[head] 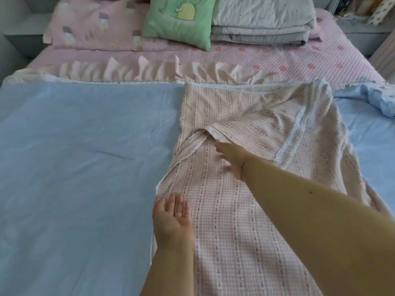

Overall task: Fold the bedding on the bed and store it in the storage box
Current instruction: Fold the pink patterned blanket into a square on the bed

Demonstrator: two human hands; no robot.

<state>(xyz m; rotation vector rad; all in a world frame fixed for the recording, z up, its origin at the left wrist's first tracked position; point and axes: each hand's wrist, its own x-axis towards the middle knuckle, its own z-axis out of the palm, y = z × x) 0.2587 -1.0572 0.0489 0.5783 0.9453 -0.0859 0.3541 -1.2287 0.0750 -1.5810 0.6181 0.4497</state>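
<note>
A bed cover lies spread over the bed, its blue underside (pixel 85 157) up on the left. Its pink checked face (pixel 230 221) is folded over the middle, with a white lace trim (pixel 297 127) along the edge and a pink ruffle (pixel 149 69) at the far side. A twisted corner (pixel 210 130) of the checked part lies bunched just beyond my right hand (pixel 233 159), which reaches flat across the checked cloth with straight fingers. My left hand (pixel 173 218) hovers palm up, fingers straight, at the left edge of the checked fold. No storage box is in view.
At the head of the bed lie a pink pillow (pixel 96 30), a green cushion (pixel 181 20) and a folded grey quilt (pixel 263 22) on the pink mattress pad (pixel 320 60). More blue cloth is bunched at the right edge (pixel 380 101). Shelving stands at the far right.
</note>
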